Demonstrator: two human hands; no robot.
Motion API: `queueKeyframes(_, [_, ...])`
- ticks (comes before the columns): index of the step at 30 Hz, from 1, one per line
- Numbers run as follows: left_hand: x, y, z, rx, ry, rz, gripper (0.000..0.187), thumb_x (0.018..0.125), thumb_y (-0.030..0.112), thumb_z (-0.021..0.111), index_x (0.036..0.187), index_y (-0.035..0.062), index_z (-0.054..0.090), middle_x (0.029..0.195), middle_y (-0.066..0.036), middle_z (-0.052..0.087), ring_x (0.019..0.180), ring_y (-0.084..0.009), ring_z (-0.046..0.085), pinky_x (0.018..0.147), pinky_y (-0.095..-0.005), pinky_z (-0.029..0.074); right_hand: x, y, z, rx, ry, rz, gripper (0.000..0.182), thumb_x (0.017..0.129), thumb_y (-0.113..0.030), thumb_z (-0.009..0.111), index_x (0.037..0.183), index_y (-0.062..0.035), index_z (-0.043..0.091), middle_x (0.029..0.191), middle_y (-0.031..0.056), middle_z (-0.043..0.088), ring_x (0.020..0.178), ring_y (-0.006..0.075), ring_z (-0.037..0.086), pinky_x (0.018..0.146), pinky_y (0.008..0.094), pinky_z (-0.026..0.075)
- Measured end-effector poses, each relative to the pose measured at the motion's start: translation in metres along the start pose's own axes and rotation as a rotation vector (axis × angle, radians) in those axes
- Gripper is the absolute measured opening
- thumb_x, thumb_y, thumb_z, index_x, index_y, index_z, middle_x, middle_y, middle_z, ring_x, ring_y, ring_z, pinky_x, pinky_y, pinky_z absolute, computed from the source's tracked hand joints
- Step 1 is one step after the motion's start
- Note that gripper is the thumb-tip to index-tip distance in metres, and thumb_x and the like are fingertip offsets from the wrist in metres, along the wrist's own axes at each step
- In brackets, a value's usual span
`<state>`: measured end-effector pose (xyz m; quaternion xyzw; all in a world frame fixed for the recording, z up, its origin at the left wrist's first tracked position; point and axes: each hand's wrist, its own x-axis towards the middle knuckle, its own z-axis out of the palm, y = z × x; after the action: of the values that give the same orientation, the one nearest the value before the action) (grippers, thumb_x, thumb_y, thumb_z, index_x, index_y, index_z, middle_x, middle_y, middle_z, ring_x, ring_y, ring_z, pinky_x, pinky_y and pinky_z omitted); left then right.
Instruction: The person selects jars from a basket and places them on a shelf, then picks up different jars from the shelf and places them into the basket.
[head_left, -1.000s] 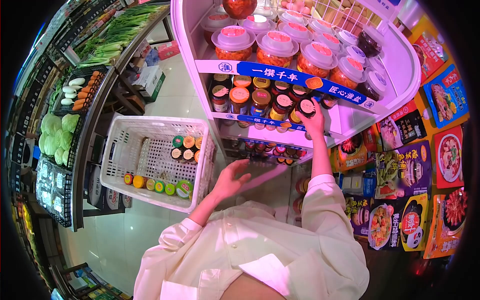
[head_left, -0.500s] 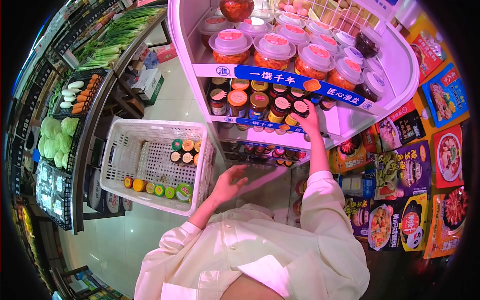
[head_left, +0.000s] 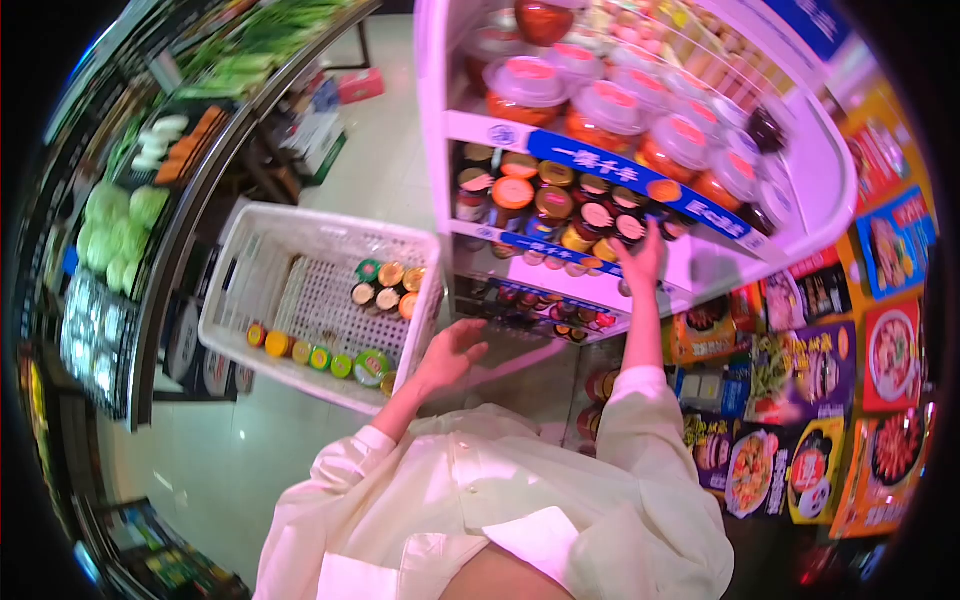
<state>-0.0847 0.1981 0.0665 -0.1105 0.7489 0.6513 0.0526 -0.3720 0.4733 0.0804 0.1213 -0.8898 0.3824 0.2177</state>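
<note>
- Jar sits at the right end of the jar row on the middle shelf of the white rack, dark lid up, touching its neighbour.
- Right hand reaches up to it, fingers on the jar from the right; frame is blurred, so cannot tell if it grips or only rests there.
- Left hand is released, palm open, empty, hovering at the near corner of the white crate.
- Crate holds more jars in a cluster at its right side, plus a line along the front wall.
- To do it well, I'd say: seat the jar fully upright, label front, flush with the row before letting go.
- Risk as I judge it: nudging neighbours over the shelf lip; bare shelf space lies to the right.
- Tubs crowd the tier above; keep the wrist low.
</note>
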Motion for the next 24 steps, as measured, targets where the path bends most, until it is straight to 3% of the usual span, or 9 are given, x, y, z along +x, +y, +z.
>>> queueKeyframes(1, [-0.002,-0.004,-0.006,-0.024,0.029,0.0,0.045,0.086,0.016,0.067,0.128,0.0065,0.053,0.112,-0.012,0.065,0.102,-0.0213,0.063,0.09,-0.0343,0.049,-0.008,0.002,0.002,0.075,0.099,-0.072,0.081,0.069,-0.019,0.082,0.137,-0.0037,0.041,0.132,0.0201,0.048,0.122,0.0327,0.046,0.104,0.0426,0.038])
queueKeyframes(3, [-0.004,-0.01,-0.017,-0.064,0.077,-0.004,0.044,0.086,0.015,0.065,0.128,0.0055,0.052,0.111,-0.012,0.065,0.102,-0.0221,0.062,0.088,-0.0347,0.05,-0.043,-0.038,-0.001,0.306,0.143,0.155,0.066,0.076,-0.005,0.075,0.135,-0.0065,0.045,0.124,0.0157,0.052,0.114,0.0265,0.051,0.092,0.0419,0.046])
queueKeyframes(5, [-0.008,-0.009,-0.033,-0.033,0.084,-0.055,0.046,0.087,0.015,0.065,0.129,0.0056,0.051,0.109,-0.012,0.065,0.099,-0.0209,0.063,0.086,-0.0333,0.051,-0.089,-0.076,0.013,0.522,0.09,0.183,0.054,0.082,-0.006,0.071,0.131,-0.0014,0.049,0.12,0.0126,0.057,0.106,0.023,0.056,0.093,0.0355,0.045])
queueKeyframes(7, [-0.009,-0.015,-0.043,-0.06,0.129,-0.069,0.044,0.086,0.015,0.066,0.127,0.0052,0.053,0.106,-0.011,0.066,0.093,-0.0202,0.064,0.082,-0.0323,0.052,-0.142,-0.119,0.029,0.454,-0.147,0.148,0.027,0.086,-0.01,0.067,0.111,0.0003,0.063,0.107,0.0088,0.065,0.1,0.0166,0.059,0.088,0.0299,0.046])
queueKeyframes(9, [-0.01,-0.024,-0.057,-0.061,0.176,-0.081,0.042,0.086,0.014,0.066,0.126,0.005,0.055,0.104,-0.01,0.067,0.089,-0.0196,0.065,0.078,-0.0315,0.053,-0.182,-0.173,0.042,0.521,-0.407,0.094,0.019,0.086,-0.012,0.068,0.103,-0.0038,0.068,0.096,0.0038,0.065,0.085,0.0113,0.06,0.074,0.0245,0.048])
queueKeyframes(11, [-0.009,-0.036,-0.072,-0.036,0.236,-0.094,0.039,0.086,0.014,0.066,0.123,0.005,0.057,0.101,-0.009,0.067,0.084,-0.0192,0.066,0.075,-0.0309,0.053,-0.213,-0.205,0.063,0.622,-0.597,0.158,0.015,0.089,-0.011,0.065,0.101,-0.0039,0.069,0.094,0.0054,0.066,0.083,0.0125,0.061,0.071,0.0246,0.049])
queueKeyframes(15, [-0.003,-0.078,-0.117,0.117,0.455,-0.13,0.033,0.082,0.017,0.068,0.113,0.007,0.064,0.093,-0.011,0.07,0.082,-0.0204,0.068,0.073,-0.0329,0.053,-0.24,-0.241,0.102,0.677,-0.762,-0.045,0.014,0.091,-0.009,0.06,0.098,-0.0006,0.068,0.087,0.0111,0.067,0.081,0.0211,0.064,0.07,0.03,0.049])
queueKeyframes(18, [0.001,-0.109,-0.159,0.255,0.504,-0.228,0.035,0.078,0.023,0.068,0.11,0.0074,0.066,0.092,-0.011,0.07,0.085,-0.0242,0.068,0.076,-0.0359,0.053,-0.254,-0.263,0.122,0.633,-0.815,-0.124,0.016,0.09,-0.01,0.059,0.102,-0.0035,0.067,0.086,0.0126,0.066,0.083,0.0277,0.063,0.072,0.0359,0.049])
queueKeyframes(24, [0.026,-0.147,-0.217,0.325,0.497,-0.436,0.036,0.077,0.024,0.068,0.11,0.0096,0.066,0.097,-0.011,0.068,0.094,-0.0273,0.065,0.084,-0.038,0.051,-0.286,-0.282,0.154,0.508,-0.763,-0.264,0.021,0.084,-0.009,0.064,0.105,-0.0079,0.067,0.082,0.012,0.064,0.08,0.0286,0.06,0.071,0.0381,0.048])
